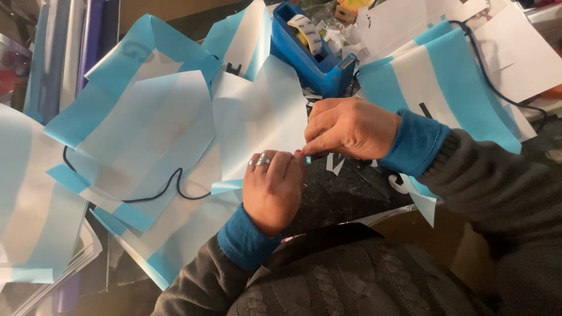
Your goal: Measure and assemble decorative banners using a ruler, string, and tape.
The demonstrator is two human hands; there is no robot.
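The edge of a white and light-blue striped paper sheet (pixel 257 123) is pinched between the fingertips of both hands at the middle of the view. The left hand (pixel 272 190) is curled into a loose fist with its fingers closed against the sheet's lower right edge; silver rings are worn on one finger. The right hand (pixel 350 127) is bent over from the right, its thumb and forefinger pressed together on the same edge, just touching the left fingertips. Whether anything small is held between them cannot be told. Blue cuffs and dark grey knitted sleeves are worn on both arms. Just behind the hands a blue tape dispenser (pixel 319 61) is set on the table. More striped sheets (pixel 134 134) are spread overlapping to the left, with a dark cord (pixel 158 193) threaded beneath them, and another striped sheet (pixel 439 82) lies to the right.
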